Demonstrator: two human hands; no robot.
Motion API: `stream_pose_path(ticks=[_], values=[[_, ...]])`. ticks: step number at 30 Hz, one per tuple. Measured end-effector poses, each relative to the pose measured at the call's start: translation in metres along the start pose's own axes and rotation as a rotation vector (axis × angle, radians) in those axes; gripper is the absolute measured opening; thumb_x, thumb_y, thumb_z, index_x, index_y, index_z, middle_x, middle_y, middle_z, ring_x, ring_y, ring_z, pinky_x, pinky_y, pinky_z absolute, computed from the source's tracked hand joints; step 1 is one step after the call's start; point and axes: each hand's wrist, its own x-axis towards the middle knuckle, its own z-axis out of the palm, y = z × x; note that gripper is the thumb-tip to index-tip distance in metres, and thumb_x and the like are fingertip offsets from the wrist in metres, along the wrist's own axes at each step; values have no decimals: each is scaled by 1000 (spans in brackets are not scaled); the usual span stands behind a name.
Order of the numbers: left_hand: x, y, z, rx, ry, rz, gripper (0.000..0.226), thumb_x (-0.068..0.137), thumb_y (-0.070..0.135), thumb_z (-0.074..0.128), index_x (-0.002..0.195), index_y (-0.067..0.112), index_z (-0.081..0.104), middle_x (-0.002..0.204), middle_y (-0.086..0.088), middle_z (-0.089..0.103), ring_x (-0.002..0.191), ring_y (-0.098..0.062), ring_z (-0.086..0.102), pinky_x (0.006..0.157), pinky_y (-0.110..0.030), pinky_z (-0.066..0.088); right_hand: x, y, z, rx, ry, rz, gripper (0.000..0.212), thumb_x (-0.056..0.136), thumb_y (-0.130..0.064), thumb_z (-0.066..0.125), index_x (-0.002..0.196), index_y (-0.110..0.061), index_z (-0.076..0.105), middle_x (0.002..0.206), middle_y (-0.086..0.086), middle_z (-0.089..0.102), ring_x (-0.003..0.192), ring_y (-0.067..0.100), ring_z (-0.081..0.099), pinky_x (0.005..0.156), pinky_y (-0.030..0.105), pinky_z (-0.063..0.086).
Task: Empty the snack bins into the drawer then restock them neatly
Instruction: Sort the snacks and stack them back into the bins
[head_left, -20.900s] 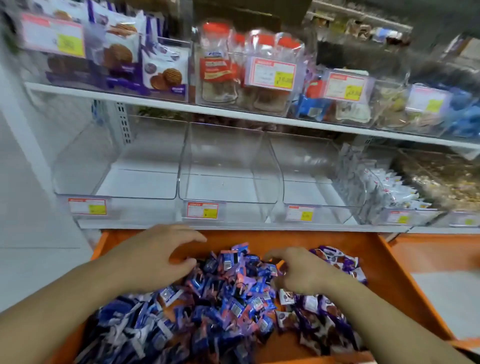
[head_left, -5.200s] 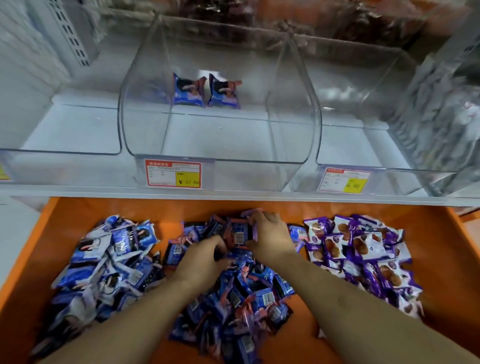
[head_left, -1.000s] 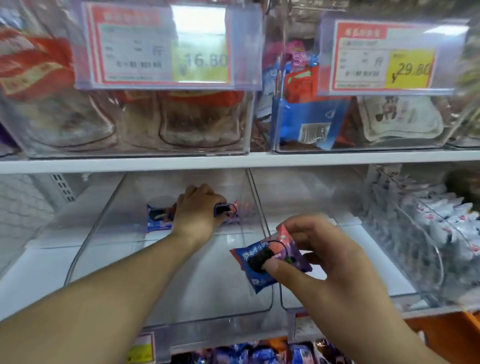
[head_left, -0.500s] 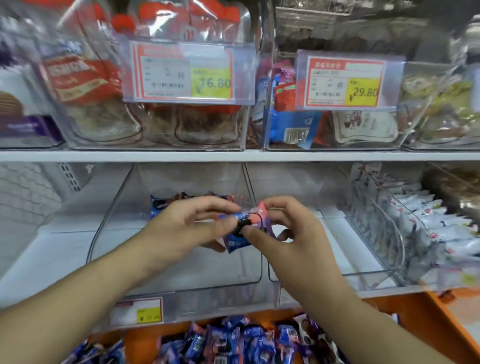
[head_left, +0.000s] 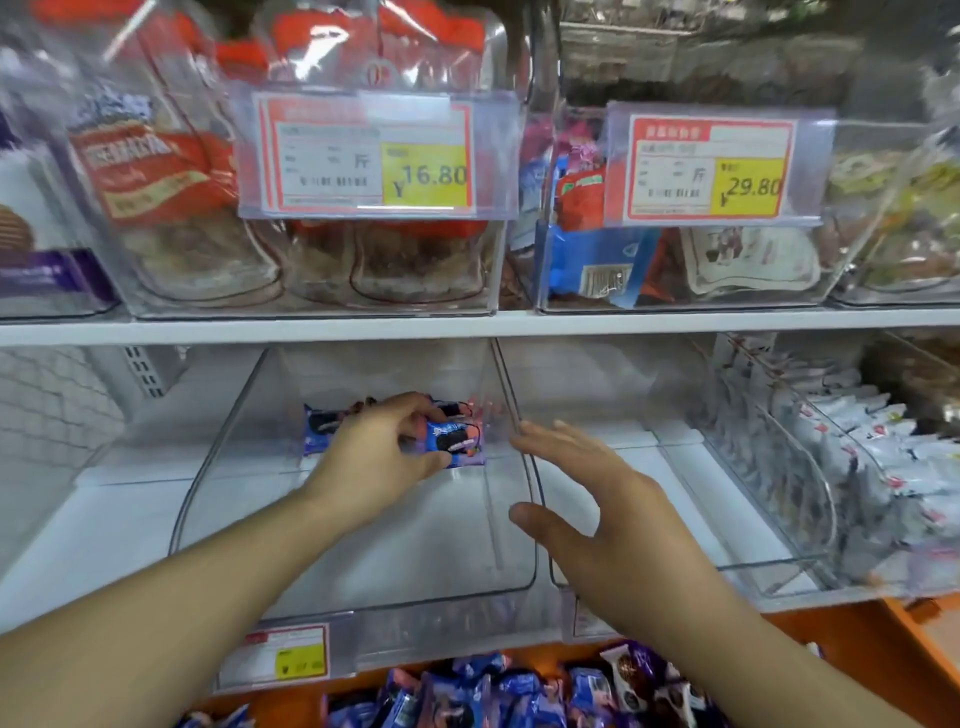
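Price tags (head_left: 379, 156): 16.80, 29.80

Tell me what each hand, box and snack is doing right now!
left hand: inside the middle bin, pinching a blue snack packet.
right hand: open, fingers spread, holding nothing.
middle bin: nearly bare, a few packets at the back.
bin to its right: clear, nothing visible inside.
far right bin: packed with white packets.
orange drawer: pulled out, snacks piled inside.
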Motion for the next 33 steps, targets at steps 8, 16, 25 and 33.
stream_pose_path(ticks=[8, 16, 25, 33], values=[[55, -47, 36, 481, 97, 176, 37, 77, 40, 87, 109, 34, 70, 102, 10, 66, 100, -24, 58, 79, -36, 45, -2, 9, 2, 18, 0, -42, 54, 94, -53, 66, 143, -63, 45, 144, -58, 29, 144, -23, 19, 115, 9, 19], [52, -43, 40, 577, 114, 146, 47, 75, 42, 89, 116, 28, 71, 120, 1, 59, 113, -31, 47, 81, -35, 32, -4, 12, 5, 33, 2, -63, 54, 94, -54, 65, 144, -64, 44, 144, -56, 31, 142, -23, 22, 114, 7, 20], [25, -17, 13, 377, 76, 193, 44, 78, 39, 87, 118, 26, 75, 112, 4, 67, 105, -22, 61, 94, -33, 45, -2, 13, 6, 24, 11, -72, 55, 96, -50, 66, 147, -57, 47, 143, -53, 35, 143, -21, 24, 111, 1, 17], [-141, 47, -37, 350, -94, 361, 36, 91, 49, 71, 123, 34, 69, 132, 16, 52, 128, -12, 41, 108, -29, 31, -43, -32, -3, 30, 32, -226, 37, 96, -39, 72, 132, -31, 66, 130, -19, 64, 124, 4, 56, 103, 27, 47]])
